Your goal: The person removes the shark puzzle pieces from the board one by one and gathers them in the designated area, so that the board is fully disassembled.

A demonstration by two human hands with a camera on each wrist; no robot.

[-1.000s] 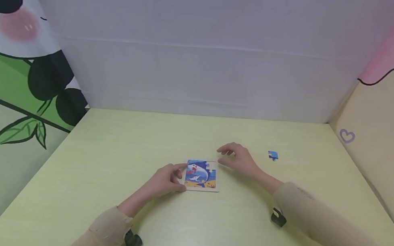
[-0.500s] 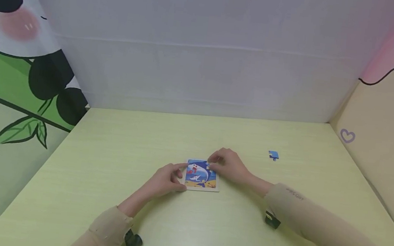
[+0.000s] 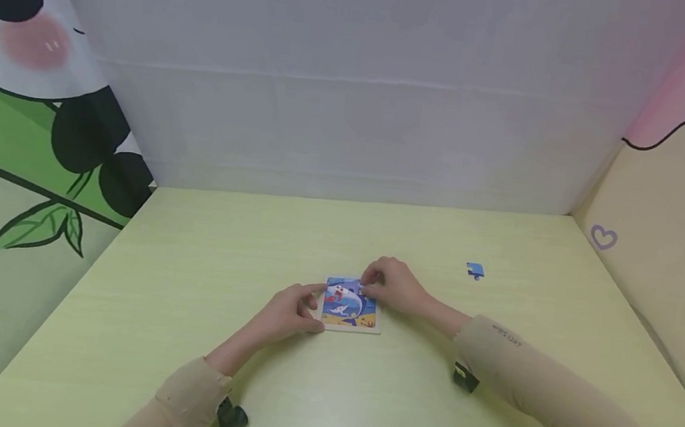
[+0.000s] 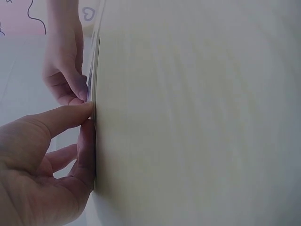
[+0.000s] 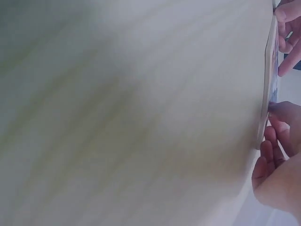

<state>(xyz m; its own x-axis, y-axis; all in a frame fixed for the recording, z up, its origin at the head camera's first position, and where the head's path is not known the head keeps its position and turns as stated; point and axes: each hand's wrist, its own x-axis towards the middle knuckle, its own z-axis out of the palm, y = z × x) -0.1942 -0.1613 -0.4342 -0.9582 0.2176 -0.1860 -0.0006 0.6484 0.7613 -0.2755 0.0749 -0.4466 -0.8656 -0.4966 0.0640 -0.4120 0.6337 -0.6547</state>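
A small jigsaw puzzle point(image 3: 341, 309) with a whale picture lies flat in its pale tray frame point(image 3: 350, 328) on the table. My left hand point(image 3: 286, 314) holds the frame's left side, thumb at the near corner and index finger at the far one. Over the puzzle's far right corner, my right hand point(image 3: 399, 287) pinches a puzzle piece between thumb and fingertips. That piece is mostly covered by the fingers; whether it sits fully in its slot I cannot tell. In the right wrist view the frame's edge point(image 5: 268, 70) rests by the right hand's thumb point(image 5: 282, 110).
One loose blue puzzle piece point(image 3: 475, 270) lies on the table point(image 3: 219, 242), behind and right of the right hand. A white cloth wall point(image 3: 352, 130) rises at the back, with printed panels at both sides. Both wrists carry small black devices.
The right hand has come in leftward from beside the puzzle to its far right corner, where a gap showed before. The left hand and the loose piece stay put.
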